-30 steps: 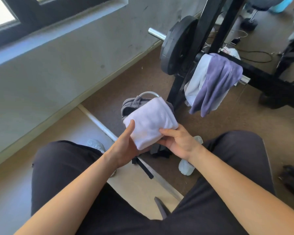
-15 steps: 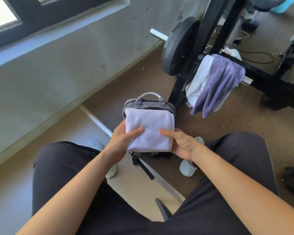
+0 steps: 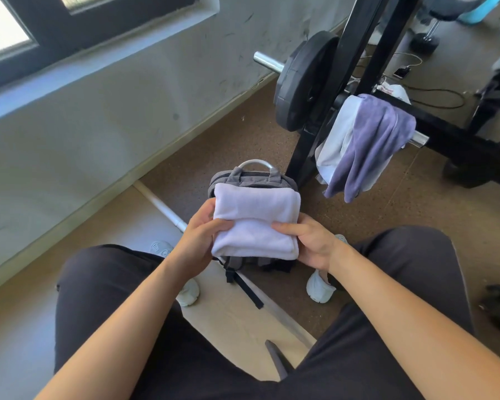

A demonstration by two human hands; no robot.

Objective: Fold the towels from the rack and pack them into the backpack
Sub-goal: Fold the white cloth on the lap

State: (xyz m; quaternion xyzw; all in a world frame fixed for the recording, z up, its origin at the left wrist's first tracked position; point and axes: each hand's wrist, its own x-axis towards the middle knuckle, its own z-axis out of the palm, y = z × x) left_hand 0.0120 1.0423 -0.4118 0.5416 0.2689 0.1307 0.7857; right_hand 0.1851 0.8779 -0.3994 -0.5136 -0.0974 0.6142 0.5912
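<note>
A folded white towel (image 3: 256,220) is held flat between both hands, just above the grey backpack (image 3: 251,178) that stands on the floor between my feet. My left hand (image 3: 198,241) grips its left edge with the thumb on top. My right hand (image 3: 311,241) grips its right edge the same way. The towel hides most of the backpack; only the top, the handle and a dangling strap show. On the black rack (image 3: 451,131) hang a purple towel (image 3: 370,142) and a white towel (image 3: 334,140) beside it.
A black weight plate (image 3: 300,82) on a steel bar sits on the rack to the upper right. A grey wall (image 3: 98,116) runs along the left. My knees in dark trousers and white shoes (image 3: 319,288) frame the backpack. A phone with cable (image 3: 401,72) lies on the floor behind.
The white towel has turned from a tilted position to square and has come down closer over the backpack. Both hands have shifted to grip its two side edges.
</note>
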